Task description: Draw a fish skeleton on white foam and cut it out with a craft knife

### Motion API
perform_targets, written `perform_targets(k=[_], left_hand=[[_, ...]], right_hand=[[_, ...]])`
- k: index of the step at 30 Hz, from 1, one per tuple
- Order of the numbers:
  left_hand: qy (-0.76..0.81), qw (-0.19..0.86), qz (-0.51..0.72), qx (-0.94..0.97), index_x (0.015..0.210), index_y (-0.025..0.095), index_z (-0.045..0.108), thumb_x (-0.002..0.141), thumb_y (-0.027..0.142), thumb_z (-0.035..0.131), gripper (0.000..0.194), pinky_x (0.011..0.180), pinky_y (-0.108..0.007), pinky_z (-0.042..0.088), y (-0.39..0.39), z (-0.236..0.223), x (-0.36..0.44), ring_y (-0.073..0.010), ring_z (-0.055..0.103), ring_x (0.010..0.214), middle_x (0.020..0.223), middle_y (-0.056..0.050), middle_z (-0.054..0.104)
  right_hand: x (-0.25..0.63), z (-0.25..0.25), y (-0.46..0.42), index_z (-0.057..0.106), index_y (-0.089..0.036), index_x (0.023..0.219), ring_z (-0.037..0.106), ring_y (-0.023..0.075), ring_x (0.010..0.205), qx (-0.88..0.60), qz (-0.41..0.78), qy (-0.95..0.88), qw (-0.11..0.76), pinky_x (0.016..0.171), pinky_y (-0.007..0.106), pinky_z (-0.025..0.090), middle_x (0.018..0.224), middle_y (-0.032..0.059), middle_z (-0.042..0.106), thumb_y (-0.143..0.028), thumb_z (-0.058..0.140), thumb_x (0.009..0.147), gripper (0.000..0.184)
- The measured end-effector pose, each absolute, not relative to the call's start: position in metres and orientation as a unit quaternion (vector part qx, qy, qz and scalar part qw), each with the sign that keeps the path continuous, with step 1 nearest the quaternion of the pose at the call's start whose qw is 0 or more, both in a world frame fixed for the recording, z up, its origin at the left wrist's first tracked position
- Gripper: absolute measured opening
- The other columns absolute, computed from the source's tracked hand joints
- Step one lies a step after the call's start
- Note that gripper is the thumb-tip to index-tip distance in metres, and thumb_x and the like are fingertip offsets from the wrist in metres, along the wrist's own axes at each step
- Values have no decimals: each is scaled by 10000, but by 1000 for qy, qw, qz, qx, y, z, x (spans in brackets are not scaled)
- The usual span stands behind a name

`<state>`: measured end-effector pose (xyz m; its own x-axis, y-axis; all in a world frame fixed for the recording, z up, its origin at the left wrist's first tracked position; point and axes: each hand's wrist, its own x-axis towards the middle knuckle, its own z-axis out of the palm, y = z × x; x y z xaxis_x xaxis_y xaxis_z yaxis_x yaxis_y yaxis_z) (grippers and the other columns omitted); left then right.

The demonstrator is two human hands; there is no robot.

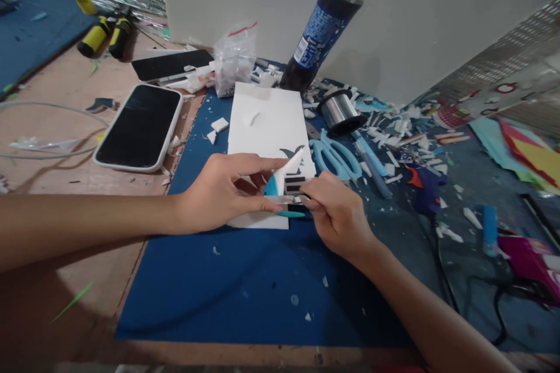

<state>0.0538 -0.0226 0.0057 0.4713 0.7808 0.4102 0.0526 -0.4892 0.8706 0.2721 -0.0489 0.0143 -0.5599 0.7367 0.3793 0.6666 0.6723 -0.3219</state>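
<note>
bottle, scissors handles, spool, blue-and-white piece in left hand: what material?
Bottle: likely plastic, glossy; clear, with highlights.
Scissors handles: probably plastic, smooth; even light-blue loops.
Spool: black flanges look plastic; shiny silvery winding suggests metal wire.
Blue-and-white piece: perhaps foam, matte white; too small to confirm.

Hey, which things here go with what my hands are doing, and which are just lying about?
In use, it seems:
white-and-blue piece, in the left hand
thin tool, mostly hidden, in the right hand
white sheet, beneath them

Likely just lying about:
blue scissors
wire spool
bottle
white-edged phone
yellow-handled pliers
</note>
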Motion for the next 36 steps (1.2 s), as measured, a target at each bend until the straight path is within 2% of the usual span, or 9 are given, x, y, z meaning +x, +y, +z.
perform_targets(k=[5,9,15,24,36], left_hand=[[274,408,427,759,1178,117,600,665,186,766,544,597,-150,582,-23,8,54,-111,616,709,818,-38,668],[272,386,436,766,1169,106,608,665,173,768,533,592,-144,573,-23,6,54,-112,623,695,803,-45,676],[256,377,462,761,1167,143,617,704,218,743,486,619,-167,588,-23,3,53,-133,648,737,877,-61,694],[265,362,436,780,1143,124,626,727,244,724,444,542,-126,543,-23,9,55,-94,593,650,763,-37,640],[251,356,414,799,1149,131,620,738,252,716,440,588,-171,530,-23,8,54,-110,613,669,829,-61,669]], right_hand=[[270,12,-49,473,-171,716,349,135,575,-399,57,-880,251,548,272,311,586,8,423,-235,345,934,261],[268,14,-51,483,-169,717,343,139,585,-408,26,-878,249,545,276,302,590,14,428,-183,373,912,224],[272,14,-50,495,-170,752,348,141,591,-399,30,-877,267,555,274,317,596,14,428,-232,358,931,234],[269,12,-50,509,-169,752,367,144,588,-404,22,-875,266,535,270,321,601,24,477,-222,372,920,222],[264,9,-52,509,-164,743,373,145,600,-406,10,-874,267,550,285,341,616,26,471,-179,400,899,191]])
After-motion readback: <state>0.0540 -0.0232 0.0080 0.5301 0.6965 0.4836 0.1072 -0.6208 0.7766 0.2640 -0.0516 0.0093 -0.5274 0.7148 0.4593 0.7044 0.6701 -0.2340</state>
